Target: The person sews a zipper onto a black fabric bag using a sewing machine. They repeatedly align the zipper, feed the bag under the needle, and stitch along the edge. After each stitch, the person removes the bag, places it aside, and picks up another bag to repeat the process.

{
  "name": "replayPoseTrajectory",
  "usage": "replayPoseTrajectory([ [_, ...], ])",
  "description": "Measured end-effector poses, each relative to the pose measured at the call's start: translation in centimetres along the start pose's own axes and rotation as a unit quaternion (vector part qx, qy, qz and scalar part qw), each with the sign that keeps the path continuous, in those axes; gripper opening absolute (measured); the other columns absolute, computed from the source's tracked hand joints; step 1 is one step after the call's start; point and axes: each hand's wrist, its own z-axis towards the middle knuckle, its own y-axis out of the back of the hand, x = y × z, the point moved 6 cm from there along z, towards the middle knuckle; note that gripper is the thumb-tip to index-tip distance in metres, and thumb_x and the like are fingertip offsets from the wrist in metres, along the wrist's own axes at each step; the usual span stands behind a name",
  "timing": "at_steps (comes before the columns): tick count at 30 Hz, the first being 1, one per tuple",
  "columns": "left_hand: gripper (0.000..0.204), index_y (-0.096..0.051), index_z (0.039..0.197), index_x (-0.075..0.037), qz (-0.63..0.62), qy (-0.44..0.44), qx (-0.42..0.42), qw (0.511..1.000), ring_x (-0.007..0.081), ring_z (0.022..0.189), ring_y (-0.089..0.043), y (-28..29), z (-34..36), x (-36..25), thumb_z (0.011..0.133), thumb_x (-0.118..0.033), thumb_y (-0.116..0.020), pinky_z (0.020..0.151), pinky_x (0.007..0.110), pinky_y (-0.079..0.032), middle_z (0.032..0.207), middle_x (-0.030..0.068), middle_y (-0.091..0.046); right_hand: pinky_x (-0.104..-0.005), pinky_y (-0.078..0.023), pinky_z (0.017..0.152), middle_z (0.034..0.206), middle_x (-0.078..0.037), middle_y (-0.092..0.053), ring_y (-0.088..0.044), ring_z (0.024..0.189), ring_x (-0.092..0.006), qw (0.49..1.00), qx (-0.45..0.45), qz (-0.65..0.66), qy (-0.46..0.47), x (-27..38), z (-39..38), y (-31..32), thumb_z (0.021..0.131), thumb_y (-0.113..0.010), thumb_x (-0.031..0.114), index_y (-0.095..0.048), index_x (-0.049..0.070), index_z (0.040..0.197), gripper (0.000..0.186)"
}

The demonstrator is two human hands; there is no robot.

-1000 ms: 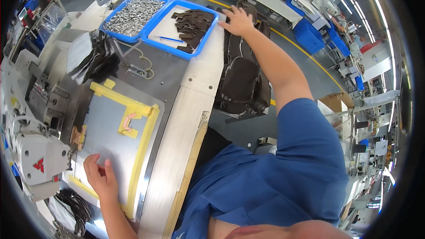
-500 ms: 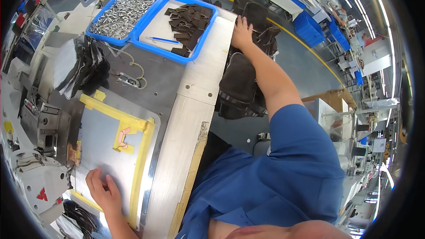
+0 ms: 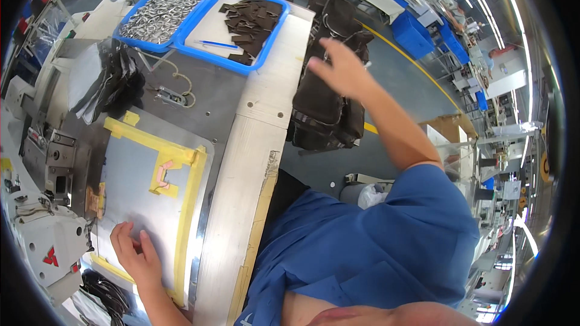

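My left hand (image 3: 137, 258) rests on the grey metal plate (image 3: 136, 187), fingers loosely bent and thumb apart, holding nothing. Yellow tape (image 3: 192, 205) runs along the plate's edges, and a small pink bracket-shaped guide (image 3: 162, 174) is fixed on a taped patch. Over the stack of dark fabric pieces (image 3: 317, 101) beside the table, my right hand (image 3: 343, 72) hangs in the air, slightly blurred, with its fingers spread and nothing in it. Whether it touches the stack I cannot tell.
At the far end sit two blue trays: one of metal rings (image 3: 166, 12), one of dark brown strips (image 3: 257, 24) with a blue pen (image 3: 216, 44). A bundle of fabric pieces (image 3: 99, 81) stands at left, near a white sewing machine head (image 3: 51, 238). Blue crates (image 3: 412, 35) stand across the aisle.
My right hand has lifted off the far end of the dark fabric stack and come nearer to me, fingers spread. My left hand stays on the plate; the whole view has shifted slightly.
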Motion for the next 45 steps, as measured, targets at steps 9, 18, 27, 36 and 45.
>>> replayPoseTrajectory([
  [9, 0.030, -0.064, 0.128, 0.003, -0.021, -0.001, 0.012, 1.000, 0.0181, 0.078, -0.051, 0.4, -0.3, 0.7, 0.098, -0.001, -0.066, 0.064, 0.029, -0.043, 0.133, 0.0169, -0.061, -0.0761, -0.030, 0.120, 0.175, -0.024, -0.024, -0.026, 0.158, -0.0543, 0.993, 0.111, 0.023, -0.041, -0.6, -4.8, -12.0, 0.097, -0.059, 0.074, -0.030, 0.030, 0.171, 0.091],
  [18, 0.030, -0.063, 0.127, 0.000, -0.059, -0.025, 0.005, 0.998, 0.0192, 0.079, -0.054, 0.3, 0.0, 0.2, 0.097, 0.000, -0.067, 0.062, 0.029, -0.046, 0.128, 0.0156, -0.061, -0.0528, -0.035, 0.126, 0.173, -0.032, -0.024, -0.034, 0.156, -0.0515, 0.980, 0.187, 0.058, -0.026, -3.1, -1.7, -12.7, 0.096, -0.060, 0.074, -0.032, 0.018, 0.170, 0.097],
  [27, 0.028, -0.068, 0.119, -0.003, -0.035, -0.029, -0.005, 0.999, 0.0298, 0.079, -0.067, 0.6, 0.9, -1.3, 0.092, -0.008, -0.076, 0.069, 0.038, -0.057, 0.115, 0.0162, -0.066, -0.0304, -0.054, 0.093, 0.119, -0.005, -0.074, -0.068, 0.106, -0.0161, 0.866, 0.029, 0.374, 0.331, 20.2, -4.4, 18.3, 0.102, -0.071, 0.028, -0.072, 0.001, 0.126, 0.036],
  [36, 0.028, -0.069, 0.119, -0.004, -0.019, -0.043, -0.011, 0.999, 0.0252, 0.073, -0.064, 1.4, -0.1, -0.1, 0.097, -0.019, -0.075, 0.069, 0.038, -0.054, 0.108, 0.0131, -0.064, -0.0319, -0.052, 0.092, 0.115, -0.008, -0.071, -0.065, 0.105, -0.0182, 0.724, 0.094, 0.171, 0.661, 33.5, -11.0, 19.1, 0.103, -0.065, 0.030, -0.069, 0.002, 0.120, 0.033],
  [45, 0.032, -0.067, 0.119, -0.006, -0.054, -0.021, 0.038, 0.998, 0.0388, 0.109, -0.066, 0.8, -0.1, -0.5, 0.095, -0.026, -0.076, 0.099, 0.049, -0.054, 0.118, 0.0175, -0.065, -0.0334, -0.049, 0.090, 0.111, -0.012, -0.067, -0.061, 0.103, -0.0203, 0.694, 0.018, 0.086, 0.714, 36.1, -12.6, 19.1, 0.105, -0.059, 0.031, -0.067, 0.003, 0.115, 0.031],
])
